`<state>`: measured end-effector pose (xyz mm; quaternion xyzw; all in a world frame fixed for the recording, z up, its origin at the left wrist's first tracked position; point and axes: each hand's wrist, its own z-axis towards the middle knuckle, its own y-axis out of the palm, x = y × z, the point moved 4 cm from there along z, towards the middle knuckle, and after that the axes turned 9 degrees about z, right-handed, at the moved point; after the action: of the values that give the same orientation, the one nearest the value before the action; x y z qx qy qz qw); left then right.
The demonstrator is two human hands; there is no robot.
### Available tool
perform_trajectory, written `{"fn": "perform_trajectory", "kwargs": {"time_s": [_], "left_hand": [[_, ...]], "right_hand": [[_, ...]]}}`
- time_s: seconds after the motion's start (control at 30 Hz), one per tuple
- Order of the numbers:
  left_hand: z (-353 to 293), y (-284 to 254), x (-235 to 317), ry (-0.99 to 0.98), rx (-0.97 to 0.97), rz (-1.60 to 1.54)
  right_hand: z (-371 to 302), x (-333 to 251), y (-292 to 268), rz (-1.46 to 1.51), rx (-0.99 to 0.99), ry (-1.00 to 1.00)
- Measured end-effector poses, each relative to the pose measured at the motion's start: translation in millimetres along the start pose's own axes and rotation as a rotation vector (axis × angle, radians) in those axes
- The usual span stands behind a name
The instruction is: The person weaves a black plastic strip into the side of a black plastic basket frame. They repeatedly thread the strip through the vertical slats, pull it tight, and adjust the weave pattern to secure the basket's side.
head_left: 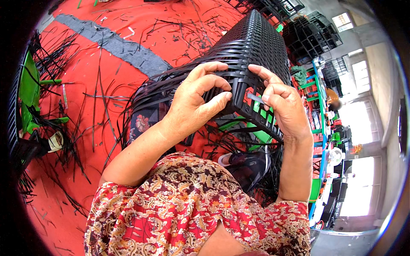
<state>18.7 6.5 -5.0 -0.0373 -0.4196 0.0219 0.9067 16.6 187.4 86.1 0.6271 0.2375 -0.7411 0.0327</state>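
A large woven piece of black plastic strips stands before me, its frame corner between my hands. My left hand is at the left of that corner, fingers curled with thumb and forefinger tips almost together against the edge. Whether a strip is between them is hidden. My right hand pinches a flat grey strip between thumb and forefinger over the open slots of the frame. Its other fingers reach over the woven edge. Loose black strip ends fan out to the left of the weave.
Scraps and long black strips lie over the red floor covering, crossed by a grey band. A green chair stands at the left. Stacked black frames and a blue-edged rack are at the right.
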Motion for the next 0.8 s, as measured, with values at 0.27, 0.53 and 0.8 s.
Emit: {"fn": "perform_trajectory", "kwargs": {"time_s": [0.27,0.53,0.8], "left_hand": [[1,1,0,-0.014,0.002,-0.016],[2,2,-5,-0.023,0.004,-0.057],[26,3,-11,-0.313,-0.040,-0.219]], "right_hand": [[2,-3,4,-0.082,-0.039,0.045],[4,-2,9,-0.390,-0.034,-0.066],[16,-9,30,-0.667,0.059,-0.310]]}}
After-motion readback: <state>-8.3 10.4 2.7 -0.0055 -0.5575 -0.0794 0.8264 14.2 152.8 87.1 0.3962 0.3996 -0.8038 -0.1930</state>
